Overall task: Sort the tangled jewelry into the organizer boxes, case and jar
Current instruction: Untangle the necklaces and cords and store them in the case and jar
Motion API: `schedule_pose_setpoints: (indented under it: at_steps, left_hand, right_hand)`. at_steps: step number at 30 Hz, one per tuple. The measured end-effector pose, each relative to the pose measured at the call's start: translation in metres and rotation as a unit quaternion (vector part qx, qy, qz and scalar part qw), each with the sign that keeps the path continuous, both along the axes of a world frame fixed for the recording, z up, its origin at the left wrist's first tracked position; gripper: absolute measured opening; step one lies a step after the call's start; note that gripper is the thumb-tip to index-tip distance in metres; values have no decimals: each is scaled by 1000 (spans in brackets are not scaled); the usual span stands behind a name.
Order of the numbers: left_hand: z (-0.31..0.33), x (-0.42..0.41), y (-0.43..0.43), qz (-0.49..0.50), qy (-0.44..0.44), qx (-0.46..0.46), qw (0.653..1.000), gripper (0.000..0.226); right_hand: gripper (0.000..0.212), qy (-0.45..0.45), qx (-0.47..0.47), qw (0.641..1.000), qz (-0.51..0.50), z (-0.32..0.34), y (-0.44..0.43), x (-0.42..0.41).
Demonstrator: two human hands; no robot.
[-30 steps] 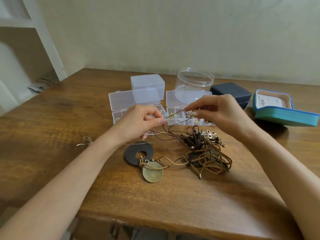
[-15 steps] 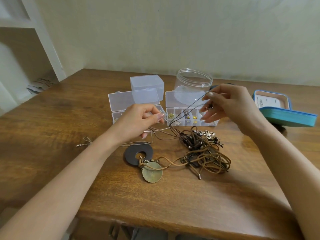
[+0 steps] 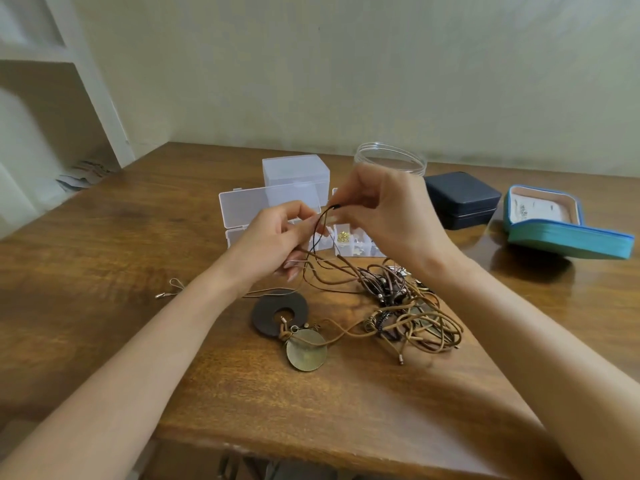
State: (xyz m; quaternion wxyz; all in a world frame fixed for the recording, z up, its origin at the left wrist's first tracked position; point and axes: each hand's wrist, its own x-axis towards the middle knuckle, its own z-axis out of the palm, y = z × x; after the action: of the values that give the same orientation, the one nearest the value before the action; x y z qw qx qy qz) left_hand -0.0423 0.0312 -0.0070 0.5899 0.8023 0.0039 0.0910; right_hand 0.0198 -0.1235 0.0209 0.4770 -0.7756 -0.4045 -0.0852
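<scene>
A tangle of brown and tan cord necklaces (image 3: 412,313) lies on the wooden table (image 3: 138,271). A dark wooden ring pendant (image 3: 273,315) and a brass disc pendant (image 3: 306,349) trail from it at the left. My right hand (image 3: 384,209) pinches the end of a dark cord (image 3: 317,230) lifted from the tangle. My left hand (image 3: 277,240) grips the cords just left of it. Behind my hands stand two open clear organizer boxes (image 3: 242,206), a closed clear box (image 3: 296,173), a clear jar (image 3: 391,157), a dark blue case (image 3: 460,199) and an open teal case (image 3: 554,220).
A short loose cord with a clasp (image 3: 169,289) lies alone at the left of the table. White shelving (image 3: 52,98) stands at the far left beside the table. The table's near edge (image 3: 311,448) runs below my forearms.
My right hand has come back left from near the jar, bringing the dark cord's end close to my left hand. Both hands sit higher above the tangle.
</scene>
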Motion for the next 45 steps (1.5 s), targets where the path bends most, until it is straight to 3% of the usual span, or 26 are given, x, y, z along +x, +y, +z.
schedule_pose_setpoints:
  at_steps: [8,14,19,22,28,30,32,38,41,45]
  left_hand:
    - [-2,1,0,20,-7,13,1000,15]
    - [-1,-1,-1,24,-46,55,997,16]
    - [1,-3,-3,12,-86,75,993,17]
    - [2,-5,-3,4,-98,70,993,11]
    - [3,-6,-4,-7,-115,63,991,16]
    - [4,-6,-2,5,-120,64,991,21]
    - [3,-6,0,19,-124,69,990,23]
    - [0,-4,4,47,-116,112,986,12]
    - [-1,-3,6,63,-105,137,983,13]
    - [-2,-2,7,80,-94,171,977,13]
  right_hand:
    - [9,-46,-52,998,10,-6,5,7]
    - [41,-9,-63,998,-28,-15,14,-1]
    - [35,5,-107,992,-64,-20,10,9]
    - [19,-10,-147,989,-12,-25,6,10]
    - [12,204,-139,957,150,-17,-10,17]
    - [20,269,-129,938,176,-15,-20,23]
    - [24,289,-131,934,165,-16,-30,30]
    - [4,168,-99,981,10,-11,-45,36]
    - [20,162,-28,985,-43,-6,-52,39]
    - [24,200,24,978,-57,-1,-55,39]
